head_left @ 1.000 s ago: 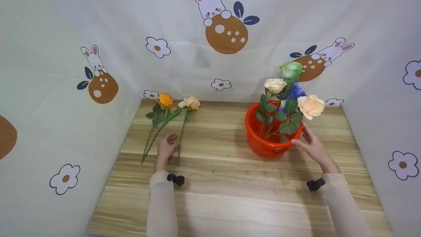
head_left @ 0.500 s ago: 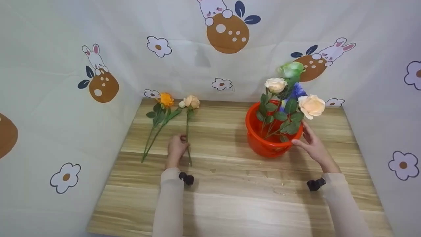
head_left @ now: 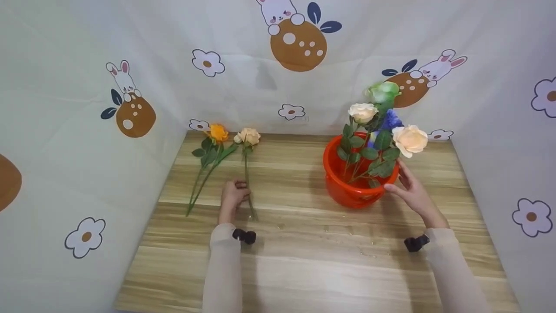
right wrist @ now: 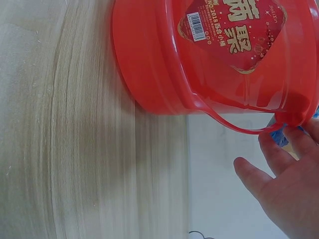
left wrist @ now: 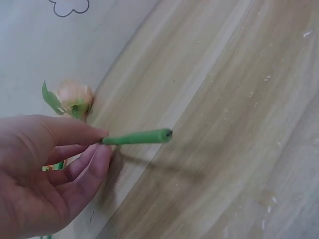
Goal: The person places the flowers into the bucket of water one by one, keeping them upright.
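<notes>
My left hand point(head_left: 233, 198) pinches the lower stem of a peach rose point(head_left: 249, 136) at the left of the table. In the left wrist view the green stem point(left wrist: 137, 137) sticks out past thumb and fingertips, throwing a shadow on the wood. Beside it lie an orange rose point(head_left: 218, 132) and another green stem point(head_left: 202, 186). My right hand point(head_left: 415, 198) touches the right rim of a red bucket point(head_left: 347, 196) with fairly straight fingers, the thumb apart from them. Two pale roses point(head_left: 410, 140), a green flower point(head_left: 383, 91) and a blue flower point(head_left: 391, 119) stand in the bucket.
The wood-grain table point(head_left: 295, 261) carries small wet-looking spots point(head_left: 351, 233) in front of the bucket. A printed cloth point(head_left: 243, 95) encloses the back and sides. The bucket's thin handle point(right wrist: 234, 127) hangs along its side, near a gold-lettered label point(right wrist: 234, 30).
My left hand has shifted right and taken hold of the peach rose's stem. The stem's lower end has swung right. My right hand has stayed at the bucket's rim.
</notes>
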